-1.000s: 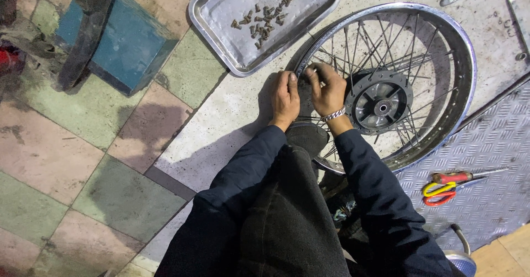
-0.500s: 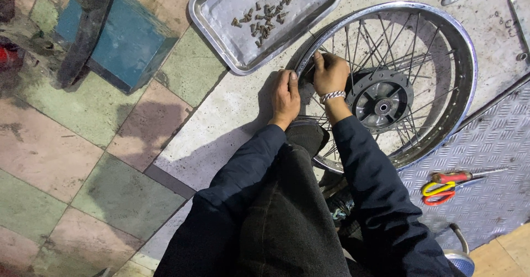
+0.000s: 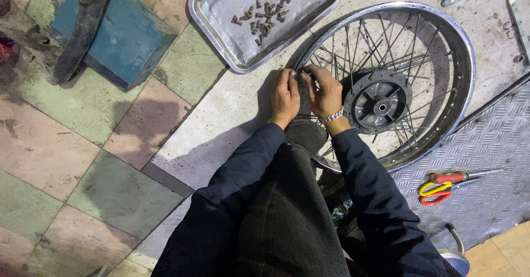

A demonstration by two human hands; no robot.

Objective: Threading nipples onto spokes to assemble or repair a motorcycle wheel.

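A spoked metal wheel lies flat on the floor, its chrome rim around a dark hub. My left hand rests on the near left part of the rim, fingers curled at it. My right hand, with a metal bracelet at the wrist, pinches at a spoke end right beside the left hand. Both hands work at the same spot of the rim; what the fingertips hold is too small to tell. My dark sleeves and knee fill the bottom of the view.
A steel tray with several small dark spoke nipples sits beyond the rim at the top. Red and yellow handled pliers lie on a tread plate to the right. A blue block stands at the left.
My right hand has shifted left along the rim and closed in beside my left hand. The wheel and tray stay where they were.
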